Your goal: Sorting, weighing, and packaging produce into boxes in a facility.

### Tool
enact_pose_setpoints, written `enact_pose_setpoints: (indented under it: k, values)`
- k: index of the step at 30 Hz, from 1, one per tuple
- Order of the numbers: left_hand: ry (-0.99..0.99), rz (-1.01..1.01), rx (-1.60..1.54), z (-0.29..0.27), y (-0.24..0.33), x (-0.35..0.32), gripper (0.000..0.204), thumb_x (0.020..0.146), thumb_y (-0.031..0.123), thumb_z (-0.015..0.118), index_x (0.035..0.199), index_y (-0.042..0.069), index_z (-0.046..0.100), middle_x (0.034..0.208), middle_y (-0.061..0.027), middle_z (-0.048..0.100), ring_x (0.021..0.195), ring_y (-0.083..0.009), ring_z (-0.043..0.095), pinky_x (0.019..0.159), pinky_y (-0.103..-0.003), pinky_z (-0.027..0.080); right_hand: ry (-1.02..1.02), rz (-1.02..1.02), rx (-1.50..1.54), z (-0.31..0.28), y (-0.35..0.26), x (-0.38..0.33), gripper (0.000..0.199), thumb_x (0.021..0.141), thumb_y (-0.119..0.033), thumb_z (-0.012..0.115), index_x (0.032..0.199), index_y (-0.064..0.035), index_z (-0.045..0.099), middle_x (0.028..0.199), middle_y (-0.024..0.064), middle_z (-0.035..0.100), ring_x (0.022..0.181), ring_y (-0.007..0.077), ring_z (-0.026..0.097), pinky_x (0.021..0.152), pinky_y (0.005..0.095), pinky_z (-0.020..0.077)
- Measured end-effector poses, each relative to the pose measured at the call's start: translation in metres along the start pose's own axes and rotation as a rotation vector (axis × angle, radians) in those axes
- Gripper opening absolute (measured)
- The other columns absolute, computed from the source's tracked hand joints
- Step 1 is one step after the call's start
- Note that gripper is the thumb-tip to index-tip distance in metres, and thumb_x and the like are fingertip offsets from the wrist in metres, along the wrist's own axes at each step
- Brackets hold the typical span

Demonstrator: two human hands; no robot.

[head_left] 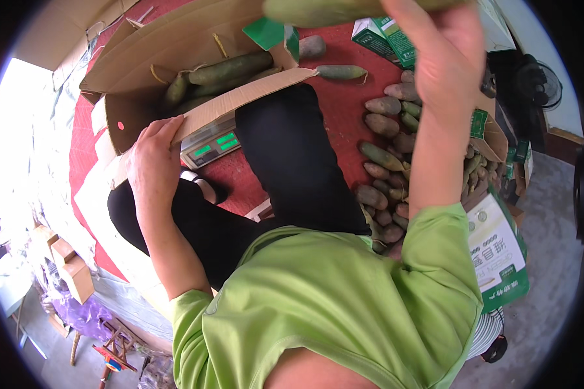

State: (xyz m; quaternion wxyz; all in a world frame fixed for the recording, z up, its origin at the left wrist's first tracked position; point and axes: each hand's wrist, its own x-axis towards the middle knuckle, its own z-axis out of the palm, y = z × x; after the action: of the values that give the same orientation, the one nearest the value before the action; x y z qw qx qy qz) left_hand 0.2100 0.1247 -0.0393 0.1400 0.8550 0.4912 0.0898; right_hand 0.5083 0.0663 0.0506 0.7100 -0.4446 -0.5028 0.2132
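Observation:
My right hand (451, 61) is raised at the top right, closed round a long green radish (331, 11) that runs partly out of the picture. With the fingers of my left hand (154, 152) I grip the near flap (240, 94) of an open cardboard box (182, 35). Several green radishes (230, 69) lie inside the box, some with thin roots showing. Under the flap, beside my knee, a scale (217, 144) shows lit green displays. One more green radish (341, 72) lies on the red cloth by the box corner.
Many radishes (383, 126) are heaped on the red cloth (337, 107) to my right. Green and white cartons (386, 39) stand beyond them, and a printed bag (496, 249) is nearer. A black fan (542, 81) is far right. Wooden blocks (78, 279) and purple plastic (87, 318) lie left.

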Motion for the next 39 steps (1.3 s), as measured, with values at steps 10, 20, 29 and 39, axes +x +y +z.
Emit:
enact_pose_setpoints:
  k: [10,20,29,39]
  values:
    - [0.048,-0.053,-0.059,-0.004,-0.002,-0.001,0.031,0.079,0.003,0.060,0.108,0.010,0.068,0.103,-0.0064,0.066,0.096,-0.0286,0.062,0.084,-0.038,0.049,-0.361,-0.289,-0.662,0.059,0.061,-0.010,0.046,0.085,-0.018,0.066,0.124,-0.0006,0.049,0.114,0.0187,0.059,0.097,0.0341,0.059,0.085,0.0404,0.0469]
    - [0.062,0.013,-0.025,-0.007,-0.004,0.005,0.031,0.080,0.002,0.057,0.109,0.006,0.066,0.103,-0.0113,0.065,0.096,-0.0320,0.061,0.086,-0.040,0.046,-0.075,0.497,-0.724,-0.101,0.128,-0.124,0.032,0.086,-0.012,0.064,0.116,-0.0013,0.059,0.110,0.0120,0.065,0.102,0.0202,0.062,0.087,0.0320,0.0487]
    - [0.082,-0.006,-0.011,-0.006,0.001,0.000,0.030,0.080,0.000,0.057,0.108,0.004,0.066,0.102,-0.0109,0.066,0.096,-0.0304,0.062,0.085,-0.039,0.047,-0.053,0.913,-1.055,-0.190,0.162,-0.263,0.039,0.081,-0.020,0.067,0.115,-0.0024,0.061,0.109,0.0183,0.065,0.105,0.0328,0.061,0.088,0.0384,0.0477]
    - [0.089,0.123,-0.053,0.000,-0.009,0.007,0.034,0.079,-0.008,0.056,0.110,0.001,0.065,0.102,-0.0151,0.065,0.095,-0.0315,0.063,0.084,-0.038,0.049,-0.112,1.438,-1.084,-0.270,0.164,-0.448,0.047,0.075,-0.030,0.071,0.112,-0.0017,0.062,0.109,0.0169,0.066,0.104,0.0305,0.062,0.090,0.0363,0.0483]
